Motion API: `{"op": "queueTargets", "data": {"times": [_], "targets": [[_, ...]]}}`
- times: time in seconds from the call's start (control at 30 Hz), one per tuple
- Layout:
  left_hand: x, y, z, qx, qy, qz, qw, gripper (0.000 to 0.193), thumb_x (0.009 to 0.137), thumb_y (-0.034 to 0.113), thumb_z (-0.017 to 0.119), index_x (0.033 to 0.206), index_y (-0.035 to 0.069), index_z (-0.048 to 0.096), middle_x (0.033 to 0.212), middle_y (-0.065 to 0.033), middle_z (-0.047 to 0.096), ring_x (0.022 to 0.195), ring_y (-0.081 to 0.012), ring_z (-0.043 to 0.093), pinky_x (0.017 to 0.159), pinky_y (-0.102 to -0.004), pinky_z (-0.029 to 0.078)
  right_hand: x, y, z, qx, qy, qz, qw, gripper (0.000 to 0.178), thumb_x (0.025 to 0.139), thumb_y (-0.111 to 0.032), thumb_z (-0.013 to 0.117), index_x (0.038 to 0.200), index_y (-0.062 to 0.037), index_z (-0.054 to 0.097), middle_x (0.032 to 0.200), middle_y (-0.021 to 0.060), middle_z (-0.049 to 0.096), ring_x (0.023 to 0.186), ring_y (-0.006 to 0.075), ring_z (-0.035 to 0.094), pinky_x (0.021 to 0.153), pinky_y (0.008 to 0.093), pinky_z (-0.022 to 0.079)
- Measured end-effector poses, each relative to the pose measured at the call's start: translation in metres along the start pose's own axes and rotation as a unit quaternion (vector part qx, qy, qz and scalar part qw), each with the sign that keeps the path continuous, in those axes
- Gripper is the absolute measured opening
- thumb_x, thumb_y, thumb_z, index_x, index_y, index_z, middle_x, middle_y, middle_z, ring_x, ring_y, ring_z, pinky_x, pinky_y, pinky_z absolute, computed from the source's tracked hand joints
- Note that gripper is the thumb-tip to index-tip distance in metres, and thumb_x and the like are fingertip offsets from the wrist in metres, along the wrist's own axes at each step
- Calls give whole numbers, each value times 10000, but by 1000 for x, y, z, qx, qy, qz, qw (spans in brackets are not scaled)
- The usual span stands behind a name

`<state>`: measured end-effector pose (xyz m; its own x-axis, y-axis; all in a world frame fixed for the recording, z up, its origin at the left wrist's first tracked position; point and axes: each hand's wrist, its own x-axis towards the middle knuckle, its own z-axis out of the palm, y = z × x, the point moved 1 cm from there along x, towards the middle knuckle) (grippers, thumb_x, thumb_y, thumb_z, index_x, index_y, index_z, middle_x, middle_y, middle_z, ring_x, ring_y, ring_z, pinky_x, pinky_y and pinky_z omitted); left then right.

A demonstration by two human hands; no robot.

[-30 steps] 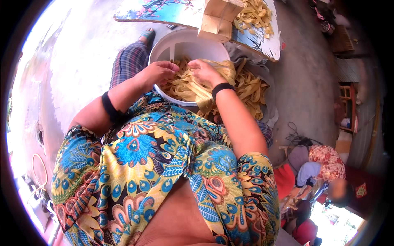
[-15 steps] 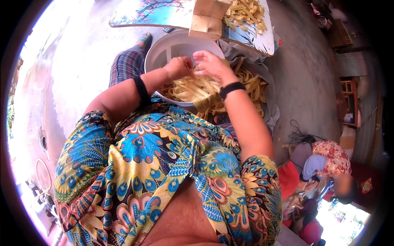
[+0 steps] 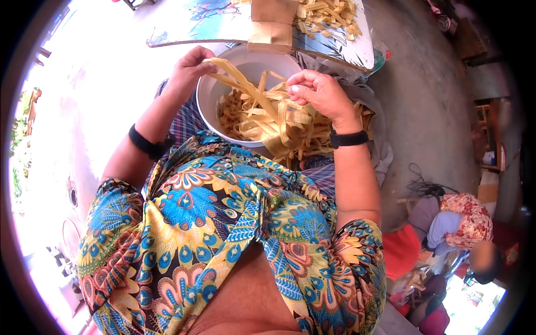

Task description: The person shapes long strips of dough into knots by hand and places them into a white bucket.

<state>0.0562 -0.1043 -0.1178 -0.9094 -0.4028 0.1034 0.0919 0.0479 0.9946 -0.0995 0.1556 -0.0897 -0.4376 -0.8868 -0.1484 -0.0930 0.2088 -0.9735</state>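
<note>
My left hand point(image 3: 194, 71) is raised at the basin's far left rim, thumb and finger closed on the end of a long, flat straw-coloured strip point(image 3: 241, 82). The strip slants down to the right into the pile. Over the basin's right side is my right hand point(image 3: 321, 95), its fingertips pinched together on what looks like a thin strip point(image 3: 272, 73) looping up from the pile. A white basin point(image 3: 204, 114) stands before me, holding short cut pieces point(image 3: 231, 109) on its left. A tangle of straw-coloured strips point(image 3: 304, 125) spills over its right side.
Beyond the basin, a low table point(image 3: 223, 28) with a painted top bears a cardboard piece point(image 3: 272, 25) and a heap of cut strips point(image 3: 330, 17). Grey cloth point(image 3: 379, 134) lies right of the strips. Another person point(image 3: 460, 226) sits at the lower right, near a dark cable point(image 3: 424, 184).
My hands were close together over the basin and are now wide apart. The left has gone left and outward, drawing the strip taut; the right has moved to the right.
</note>
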Motion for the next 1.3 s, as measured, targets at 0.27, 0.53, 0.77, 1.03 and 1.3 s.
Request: {"op": "queueTargets", "data": {"times": [0.27, 0.53, 0.77, 1.03, 1.3], "targets": [[2, 38, -23, -216, 52, 107, 969, 146, 903, 103, 424, 968, -11, 488, 801, -82, 527, 791, -190, 547, 804, -356, 465, 7, 15, 25, -177, 57, -159, 969, 450, 774, -183, 667, 1176, -50, 515, 1057, 71, 609, 738, 98, 589, 657, 233, 486], [4, 63, -3, -203, 55, 72, 975, 177, 928, 102, 390, 1018, -16, 486, 752, -58, 498, 702, -171, 530, 763, -365, 487, 17, 32, 60, -308, 185, -156, 920, 148, 782, -209, 535, 776, -83, 611, 660, 139, 602, 663, 345, 591, 610, 435, 474], [12, 23, -60, -114, 96, 21, 989, 182, 913, 153, 449, 968, 1, 534, 756, -52, 540, 719, -164, 546, 747, -341, 474, 14, -29, 38, -258, 323, -358, 837, 57, 744, -106, 596, 761, -54, 580, 655, 104, 614, 589, 270, 609, 529, 371, 477], [1, 23, 9, 104, -39, -55, 992, 170, 878, 170, 549, 910, 10, 597, 759, -12, 579, 741, -97, 558, 707, -233, 431, -8, -49, -29, 133, 278, -335, 890, 170, 872, -183, 575, 951, -35, 600, 749, 72, 637, 562, 115, 614, 480, 215, 497], [3, 1, -18, 520, 75, 97, 845, 141, 762, 47, 562, 900, 70, 583, 786, -139, 610, 731, -275, 611, 655, -348, 472, -29, -37, -76, 296, 391, -416, 766, 91, 851, -36, 556, 924, -1, 514, 797, 145, 622, 660, 210, 620, 582, 307, 567]]}}
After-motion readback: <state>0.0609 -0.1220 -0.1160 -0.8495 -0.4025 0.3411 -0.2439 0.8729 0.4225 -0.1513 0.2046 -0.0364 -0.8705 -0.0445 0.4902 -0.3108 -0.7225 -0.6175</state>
